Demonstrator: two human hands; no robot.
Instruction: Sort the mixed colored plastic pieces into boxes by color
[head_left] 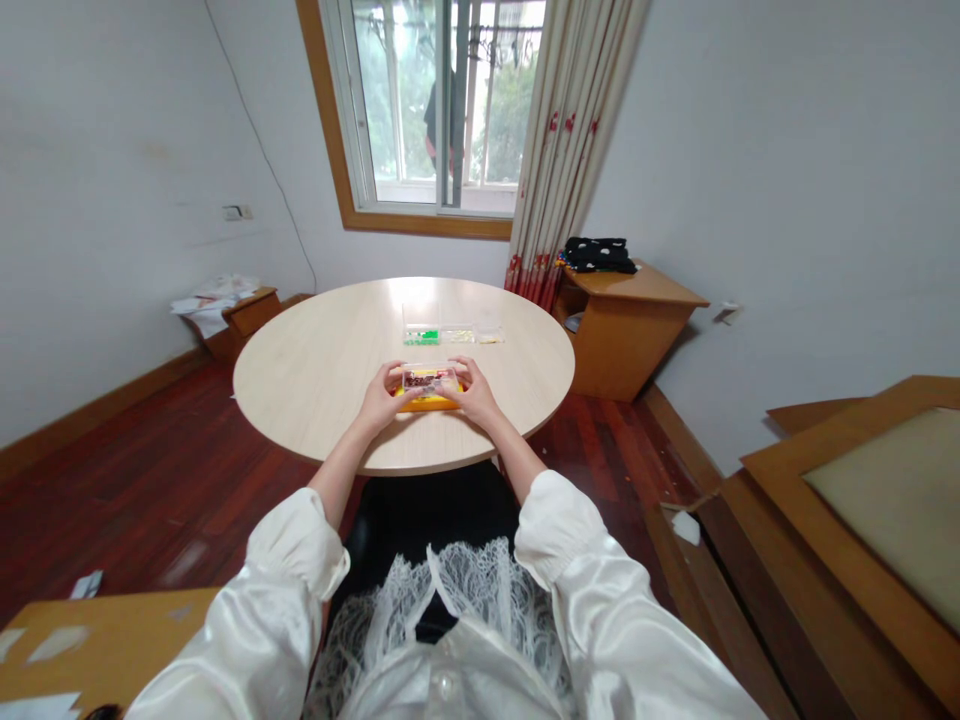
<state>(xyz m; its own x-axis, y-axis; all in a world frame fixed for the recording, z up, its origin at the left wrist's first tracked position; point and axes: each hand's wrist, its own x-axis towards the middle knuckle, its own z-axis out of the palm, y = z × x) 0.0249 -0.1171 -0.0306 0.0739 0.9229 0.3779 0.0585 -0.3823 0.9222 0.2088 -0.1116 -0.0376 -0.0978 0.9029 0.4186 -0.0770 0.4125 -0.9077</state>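
Note:
Both hands grip a small clear plastic box [430, 378] from its two sides. My left hand [385, 393] curls round the left end, and my right hand [472, 390] curls round the right end. Dark brown, red and yellow pieces show through the plastic, too small to name. Under the box is a flat yellow-orange thing [430, 405] on the table, partly hidden by the fingers. Just beyond the hands stand clear boxes, one with bright green pieces [421, 337], others with pale or yellowish bits [459, 336].
The round pale table [307, 370] reaches in front of me. A wooden cabinet [626, 330] with folded black cloth [598, 254] stands at the back right, beside a curtain [574, 120]. Papers lie on a low stand [251, 308] at the left. A cardboard box [112, 645] is near at lower left.

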